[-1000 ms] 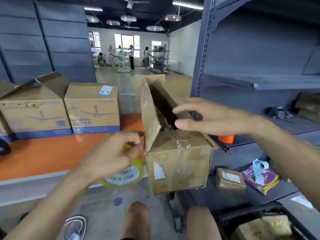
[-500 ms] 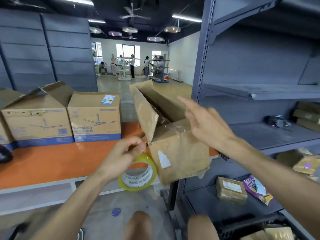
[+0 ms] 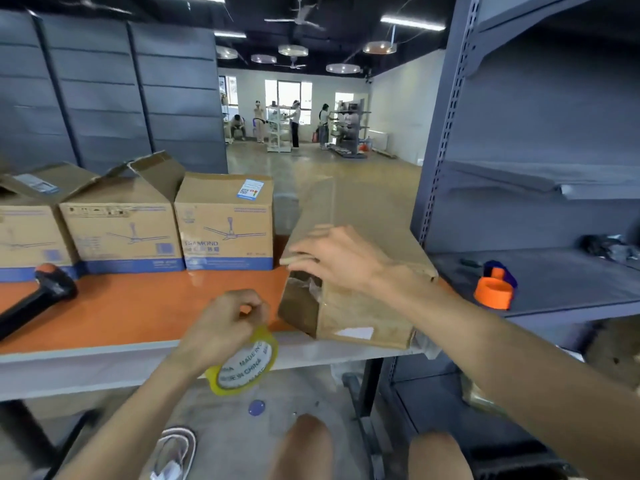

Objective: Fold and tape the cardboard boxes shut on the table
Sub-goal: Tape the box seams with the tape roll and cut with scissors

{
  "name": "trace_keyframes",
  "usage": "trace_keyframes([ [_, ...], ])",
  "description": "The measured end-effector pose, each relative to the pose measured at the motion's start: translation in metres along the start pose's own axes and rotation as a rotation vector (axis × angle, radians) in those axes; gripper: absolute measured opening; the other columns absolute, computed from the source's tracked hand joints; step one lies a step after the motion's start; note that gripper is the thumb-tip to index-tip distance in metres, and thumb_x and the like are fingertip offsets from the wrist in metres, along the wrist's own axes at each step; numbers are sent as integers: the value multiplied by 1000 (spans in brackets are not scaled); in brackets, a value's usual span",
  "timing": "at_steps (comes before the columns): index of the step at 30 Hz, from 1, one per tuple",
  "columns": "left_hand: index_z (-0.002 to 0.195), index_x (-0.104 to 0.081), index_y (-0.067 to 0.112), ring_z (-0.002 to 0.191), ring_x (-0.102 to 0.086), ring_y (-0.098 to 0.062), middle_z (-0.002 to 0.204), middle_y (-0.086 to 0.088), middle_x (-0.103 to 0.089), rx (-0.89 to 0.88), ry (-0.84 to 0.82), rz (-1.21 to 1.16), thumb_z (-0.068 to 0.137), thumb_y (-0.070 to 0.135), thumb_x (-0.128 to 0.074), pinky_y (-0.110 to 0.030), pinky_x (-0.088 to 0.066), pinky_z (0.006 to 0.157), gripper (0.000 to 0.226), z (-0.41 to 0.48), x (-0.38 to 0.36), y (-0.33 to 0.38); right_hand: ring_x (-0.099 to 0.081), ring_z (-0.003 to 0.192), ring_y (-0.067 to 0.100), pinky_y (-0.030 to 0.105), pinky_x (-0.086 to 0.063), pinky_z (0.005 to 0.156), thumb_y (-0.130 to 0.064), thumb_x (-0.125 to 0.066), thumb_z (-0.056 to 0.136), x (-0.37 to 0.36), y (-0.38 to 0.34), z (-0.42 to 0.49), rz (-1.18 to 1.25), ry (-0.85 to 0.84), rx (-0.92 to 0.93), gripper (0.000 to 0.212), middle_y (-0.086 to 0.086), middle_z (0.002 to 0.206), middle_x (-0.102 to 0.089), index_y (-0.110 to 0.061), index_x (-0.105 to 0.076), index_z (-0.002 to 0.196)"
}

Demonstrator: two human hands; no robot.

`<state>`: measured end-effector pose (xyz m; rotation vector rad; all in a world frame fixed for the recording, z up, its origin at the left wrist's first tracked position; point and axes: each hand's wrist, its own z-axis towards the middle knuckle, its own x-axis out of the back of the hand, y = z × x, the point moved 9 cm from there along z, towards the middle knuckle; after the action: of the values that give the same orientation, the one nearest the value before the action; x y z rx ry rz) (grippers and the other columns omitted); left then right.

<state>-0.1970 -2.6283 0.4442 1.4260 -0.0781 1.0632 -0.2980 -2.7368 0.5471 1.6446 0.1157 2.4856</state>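
Flaps first, by my reading. The right hand [image 3: 339, 258] lies flat with straight fingers, pressing down the top of the worn cardboard box [image 3: 363, 317] at 3 o'clock on the worktop [image 3: 138, 313], near its front edge. The left hand [image 3: 225, 327] grips the yellow tape roll [image 3: 249, 368] at 6 o'clock, fingertips pinched at its rim.

Palm pressure belongs over the seam so the flaps meet flush. Free the tape end before lifting that palm.

The seam is hidden under the hand. The box's far end is blurred and its left side looks torn open. Cannot tell whether the tape end is lifted. A black tool [image 3: 38, 296] at 9 o'clock is cut off and unidentified.
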Motion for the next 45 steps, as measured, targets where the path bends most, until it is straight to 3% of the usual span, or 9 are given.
trace_keyframes([
  [6,86,-70,8,95,-66,5,106,17,-71,-185,-82,-277,101,13,-59,-11,-49,84,19,-19,6,56,-54,126,18,44,-47,103,-56,-26,104,-7,12,1,98,-35,-125,54,-7,132,-65,-28,-70,119],
  [10,82,-73,11,130,-53,-2,139,8,-56,-224,-85,-332,98,13,-64,-25,-38,107,18,-18,-11,81,-28,150,24,46,-24,119,-73,-26,97,20,93,-73,93,-48,-481,64,4,160,-36,-40,-44,148],
  [14,82,-74,21,107,-58,-17,112,-6,-62,-117,55,-311,97,21,-67,-26,-42,91,17,-9,-23,82,-18,154,15,36,-24,120,-95,-33,77,-1,108,-138,413,-191,-645,93,-8,168,-16,-50,-14,156],
  [17,81,-72,16,88,-57,4,90,11,-67,-167,38,-247,98,13,-66,-13,-41,79,18,-7,-35,89,-29,150,22,36,-31,120,-66,-56,92,-10,100,-130,358,-112,-586,75,2,164,-30,-49,-20,156],
  [21,82,-72,15,79,-59,-4,86,2,-72,-151,55,-339,100,11,-63,-17,-44,73,21,1,-26,79,-41,143,20,29,-36,109,-41,-58,100,-15,91,-109,417,8,-588,63,-1,156,-43,-43,-29,156],
  [27,86,-71,14,93,-60,-23,100,-11,-68,-101,148,-304,100,13,-62,-32,-46,86,17,8,-10,46,-46,136,23,39,-41,108,-43,-52,102,-34,73,-95,406,57,-597,58,0,153,-43,-47,-26,155],
  [35,81,-68,19,84,-52,4,97,-8,-66,-170,84,-281,100,13,-62,-8,-38,77,22,8,-35,70,-30,148,12,23,-27,106,-50,-58,98,-33,106,-120,507,41,-598,61,-5,160,-35,-52,-29,151],
  [40,81,-74,30,94,-54,2,106,2,-56,-96,234,-374,95,19,-70,-12,-40,87,18,4,-31,71,-36,144,17,35,-37,111,-54,-56,97,-22,106,-131,422,48,-647,69,-3,158,-35,-44,-21,156],
  [45,82,-80,26,84,-65,-4,93,7,-75,-95,229,-562,94,25,-71,-26,-48,78,15,5,-24,79,-58,99,15,39,-51,78,-37,-56,96,38,54,-138,182,438,-581,20,-8,105,-57,-26,-54,113],
])
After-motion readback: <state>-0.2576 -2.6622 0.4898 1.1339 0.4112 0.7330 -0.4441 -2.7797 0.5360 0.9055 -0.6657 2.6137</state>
